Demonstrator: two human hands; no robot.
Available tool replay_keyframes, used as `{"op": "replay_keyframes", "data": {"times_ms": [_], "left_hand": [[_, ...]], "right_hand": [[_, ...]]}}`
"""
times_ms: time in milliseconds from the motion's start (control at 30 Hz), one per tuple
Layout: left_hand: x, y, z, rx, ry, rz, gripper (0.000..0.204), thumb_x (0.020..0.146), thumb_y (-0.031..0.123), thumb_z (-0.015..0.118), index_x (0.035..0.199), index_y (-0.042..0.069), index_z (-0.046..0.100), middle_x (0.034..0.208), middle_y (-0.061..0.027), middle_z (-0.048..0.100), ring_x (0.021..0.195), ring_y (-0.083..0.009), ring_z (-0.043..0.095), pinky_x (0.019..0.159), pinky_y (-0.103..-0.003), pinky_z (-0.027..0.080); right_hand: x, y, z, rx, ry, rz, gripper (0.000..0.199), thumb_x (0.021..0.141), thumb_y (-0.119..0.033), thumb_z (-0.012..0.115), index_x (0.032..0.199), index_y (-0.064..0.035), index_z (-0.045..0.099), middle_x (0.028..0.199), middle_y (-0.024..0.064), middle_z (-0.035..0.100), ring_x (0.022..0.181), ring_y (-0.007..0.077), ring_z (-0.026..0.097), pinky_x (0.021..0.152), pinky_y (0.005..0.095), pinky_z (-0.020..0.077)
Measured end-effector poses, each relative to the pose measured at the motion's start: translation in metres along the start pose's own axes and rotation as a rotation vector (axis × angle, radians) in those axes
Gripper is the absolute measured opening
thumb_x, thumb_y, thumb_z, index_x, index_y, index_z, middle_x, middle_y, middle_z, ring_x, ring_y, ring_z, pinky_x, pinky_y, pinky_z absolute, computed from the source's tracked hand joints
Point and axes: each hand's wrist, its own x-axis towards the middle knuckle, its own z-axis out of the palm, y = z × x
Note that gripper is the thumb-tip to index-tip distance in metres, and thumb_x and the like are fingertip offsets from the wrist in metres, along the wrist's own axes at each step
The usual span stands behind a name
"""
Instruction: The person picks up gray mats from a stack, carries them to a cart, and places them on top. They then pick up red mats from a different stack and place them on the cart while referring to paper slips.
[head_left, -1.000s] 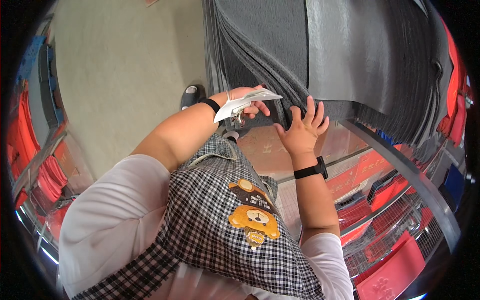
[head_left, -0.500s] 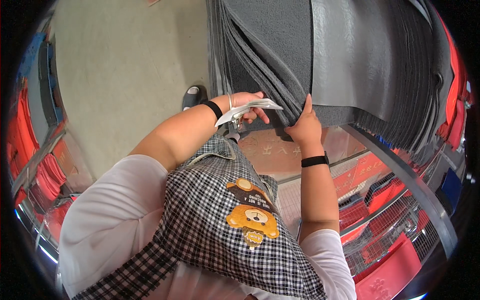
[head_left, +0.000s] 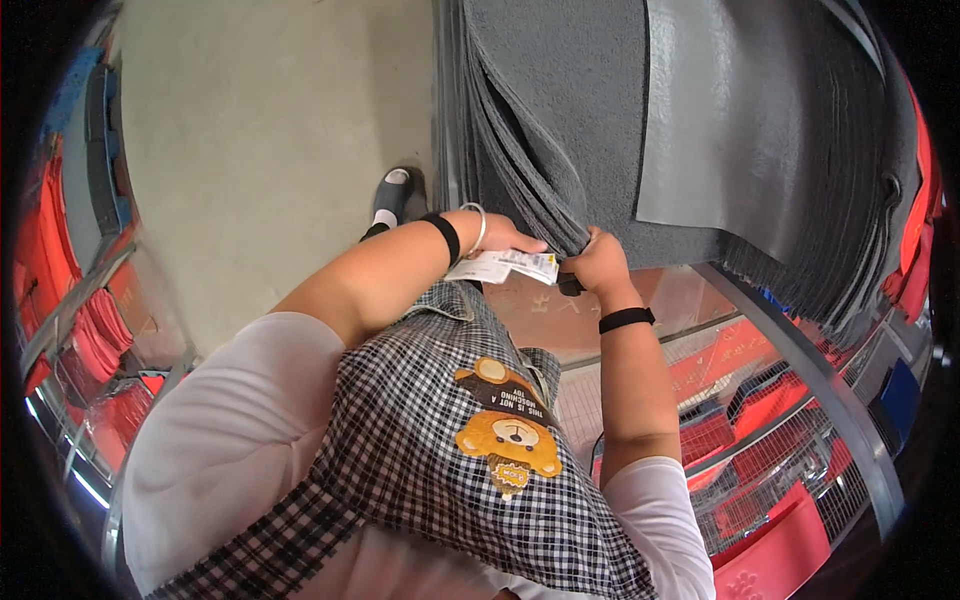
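Observation:
My left hand [head_left: 508, 237] is closed on a small sheaf of white printed paper labels [head_left: 508, 267]. Right beside it, my right hand [head_left: 600, 263] grips the near corner of several dark grey carpet mats [head_left: 545, 170], whose edges are bunched and curve together toward my fingers. The labels almost touch that corner and the right thumb. Under and behind the held edges lies more of the grey mat pile [head_left: 570, 70], with a textured surface. Part of the left fingers is hidden behind the labels.
Farther right, a mat lies with its smooth grey backing [head_left: 695, 130] up, beside a thick stack of mat edges [head_left: 850, 190]. A metal bar [head_left: 810, 355] runs below the pile, next to wire mesh racks and a red mat [head_left: 775, 550]. Concrete floor [head_left: 260, 130] spreads to the left.
My right hand has come nearer and a little left, drawing the mat corner down. The labels have tilted to show their printed faces, and my left hand has moved close to the right.

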Motion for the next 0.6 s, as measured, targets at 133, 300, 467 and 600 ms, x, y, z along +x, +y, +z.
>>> {"op": "replay_keyframes", "data": {"times_ms": [133, 300, 467, 600], "left_hand": [[-0.012, 0.014, 0.018, -0.063, 0.163, -0.015, 0.067, 0.079, 0.060, 0.063, 0.096, -0.004, 0.069, 0.089, -0.0163, 0.067, 0.069, -0.0222, 0.062, 0.059, -0.034, 0.048], [-0.025, 0.007, 0.010, -0.254, 0.170, 0.005, 0.043, 0.079, 0.040, 0.068, 0.085, -0.002, 0.069, 0.073, -0.0131, 0.065, 0.048, -0.0219, 0.056, 0.042, -0.034, 0.041], [0.014, -0.026, -0.005, 0.353, 0.197, 0.208, 0.043, 0.078, 0.042, 0.070, 0.078, -0.001, 0.069, 0.069, -0.0115, 0.063, 0.047, -0.0219, 0.055, 0.041, -0.034, 0.041], [-0.029, 0.011, 0.001, -0.093, 0.224, 0.031, 0.060, 0.083, 0.049, 0.062, 0.082, -0.011, 0.066, 0.070, -0.0168, 0.063, 0.054, -0.0261, 0.062, 0.048, -0.038, 0.048]], "right_hand": [[0.005, -0.004, 0.011, -0.084, 0.122, -0.092, 0.056, 0.057, -0.018, 0.077, 0.106, 0.0059, 0.062, 0.094, 0.0252, 0.066, 0.091, 0.0355, 0.065, 0.080, 0.0383, 0.0505], [0.007, -0.022, 0.007, -0.126, 0.043, -0.081, 0.070, 0.058, -0.020, 0.078, 0.117, 0.0080, 0.056, 0.100, 0.0266, 0.065, 0.097, 0.0352, 0.064, 0.084, 0.0371, 0.0500], [0.003, -0.032, 0.002, -0.094, 0.066, -0.110, 0.071, 0.056, -0.018, 0.077, 0.119, 0.0067, 0.054, 0.101, 0.0256, 0.065, 0.096, 0.0347, 0.064, 0.084, 0.0367, 0.0502], [-0.001, -0.047, -0.004, -0.165, 0.068, -0.070, 0.070, 0.056, -0.017, 0.076, 0.119, 0.0058, 0.054, 0.102, 0.0251, 0.065, 0.096, 0.0352, 0.064, 0.084, 0.0372, 0.0504]]}}
